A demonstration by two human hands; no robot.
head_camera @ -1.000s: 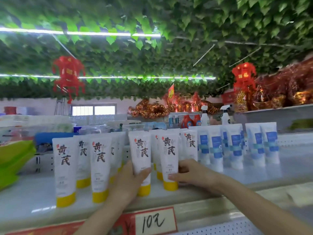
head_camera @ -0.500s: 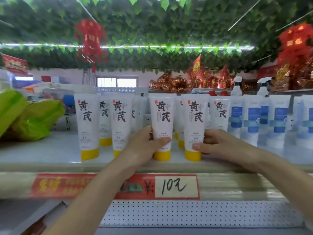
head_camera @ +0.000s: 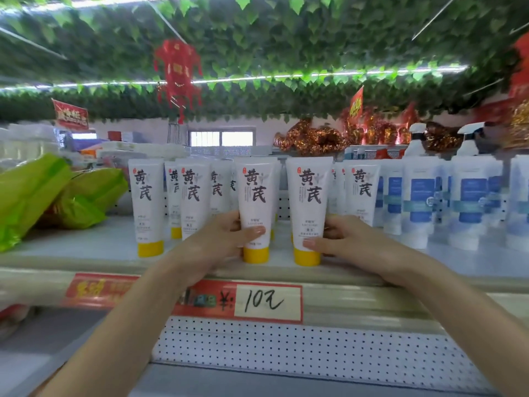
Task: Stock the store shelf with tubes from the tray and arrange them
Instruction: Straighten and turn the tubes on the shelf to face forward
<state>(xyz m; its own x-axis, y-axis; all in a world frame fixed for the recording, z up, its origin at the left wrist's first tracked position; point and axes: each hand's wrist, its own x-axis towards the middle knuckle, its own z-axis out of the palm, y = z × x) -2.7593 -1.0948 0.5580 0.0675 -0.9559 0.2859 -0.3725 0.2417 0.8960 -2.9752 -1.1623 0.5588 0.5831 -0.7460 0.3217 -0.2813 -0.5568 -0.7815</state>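
We held two white tubes with yellow caps on the shelf (head_camera: 86, 253). Both stood upright on their caps straight above the handwritten price tag (head_camera: 267, 302). Our left hand (head_camera: 217, 245) curled round the lower part of the left tube (head_camera: 254, 202), above the price tag's left end, with the thumb across its front and the fingers behind it. Our right hand (head_camera: 352, 245) gripped the right tube (head_camera: 309, 202) the same way from the other side, above the price tag's right end, its thumb laid on the front just over the cap. The two tubes stood near each other with a gap between them, close to the shelf's front edge.

More yellow-capped tubes (head_camera: 147, 207) stood up and to the left of the price tag, in rows running back. The foremost one stood apart from the pair we held, and another showed behind our right hand. Up and to the right of the price tag stood a row of tubes with blue labels (head_camera: 420, 202), caps down too, with two white spray bottles (head_camera: 415, 138) behind them. Far up and left of the price tag, green plastic bags (head_camera: 34, 196) lay on the shelf.

The price tag sat in a red strip on the shelf's front lip, with a perforated white panel (head_camera: 286, 348) below it. High above the price tag a red paper ornament (head_camera: 177, 73) hung under green artificial leaves (head_camera: 286, 38).
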